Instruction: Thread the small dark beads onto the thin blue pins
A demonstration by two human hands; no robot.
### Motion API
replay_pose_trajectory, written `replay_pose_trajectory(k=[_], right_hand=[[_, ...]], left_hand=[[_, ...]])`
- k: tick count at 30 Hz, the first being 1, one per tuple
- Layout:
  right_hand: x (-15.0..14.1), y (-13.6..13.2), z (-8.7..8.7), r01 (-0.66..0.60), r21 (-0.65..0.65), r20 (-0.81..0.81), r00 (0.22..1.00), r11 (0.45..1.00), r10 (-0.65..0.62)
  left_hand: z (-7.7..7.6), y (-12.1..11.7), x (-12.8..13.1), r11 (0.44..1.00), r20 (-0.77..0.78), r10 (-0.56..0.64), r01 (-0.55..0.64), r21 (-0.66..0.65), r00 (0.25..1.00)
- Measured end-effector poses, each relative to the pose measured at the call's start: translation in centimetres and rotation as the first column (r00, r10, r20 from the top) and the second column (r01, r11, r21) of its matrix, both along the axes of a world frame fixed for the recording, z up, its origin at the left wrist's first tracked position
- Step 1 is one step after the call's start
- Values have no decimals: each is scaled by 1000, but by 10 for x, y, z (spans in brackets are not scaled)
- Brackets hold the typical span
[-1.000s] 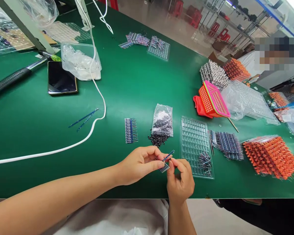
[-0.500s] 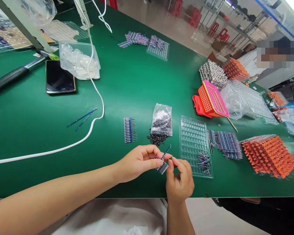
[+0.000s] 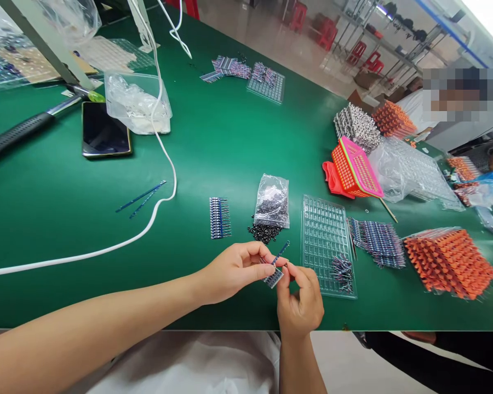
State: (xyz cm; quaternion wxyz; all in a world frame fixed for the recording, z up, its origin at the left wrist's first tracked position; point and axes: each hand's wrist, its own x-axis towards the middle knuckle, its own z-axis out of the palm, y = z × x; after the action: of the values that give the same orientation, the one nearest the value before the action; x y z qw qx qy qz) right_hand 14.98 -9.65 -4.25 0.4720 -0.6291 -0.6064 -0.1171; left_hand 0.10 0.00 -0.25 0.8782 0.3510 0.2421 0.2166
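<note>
Between the thumb and fingers of my left hand [image 3: 240,273] is a small strip of thin pins [image 3: 274,278], with a blue band [image 3: 281,252] sticking up past the fingertips. My right hand [image 3: 302,306] is closed in a pinch right beside it, the fingertips almost meeting those of the left. A tiny dark bead [image 3: 286,265] shows at the right fingertips. Just beyond the hands, a pile of small black beads [image 3: 265,232] spills by a clear plastic bag [image 3: 271,200]. A similar strip with pins [image 3: 220,218] lies flat to the left.
Right of my hands lies a clear compartment tray [image 3: 322,235] with loose pin pieces [image 3: 342,272] in one corner. Past it are blue strips [image 3: 378,243], orange stacks [image 3: 449,262] and a pink-orange basket [image 3: 355,167]. A white cable [image 3: 164,150], phone [image 3: 105,130] and hammer [image 3: 20,134] occupy the left.
The view has shifted very slightly. Both hands keep nearly the same pose, the right fingertips still pinched beside the strip in the left hand.
</note>
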Motion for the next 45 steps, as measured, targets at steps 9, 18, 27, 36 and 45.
replay_pose_trajectory(k=[9,18,27,36,45], right_hand=[[-1,-2,3,-96,-93,-289,955,991,65],[2,-3,6,-173,-157,-494,866,972,75],[2,-3,7,-149,-193,-473,880,970,41],[2,-4,8,-151,-211,-483,875,966,31],[4,-4,5,-184,-211,-543,839,960,42]], left_hand=[[-2,3,3,994,-105,83,-74,80,991],[-2,1,4,980,-188,95,-58,190,978],[-3,1,3,979,-206,73,-31,201,976],[-5,2,3,974,-217,70,-19,227,974],[-4,2,3,968,-245,84,-21,250,966]])
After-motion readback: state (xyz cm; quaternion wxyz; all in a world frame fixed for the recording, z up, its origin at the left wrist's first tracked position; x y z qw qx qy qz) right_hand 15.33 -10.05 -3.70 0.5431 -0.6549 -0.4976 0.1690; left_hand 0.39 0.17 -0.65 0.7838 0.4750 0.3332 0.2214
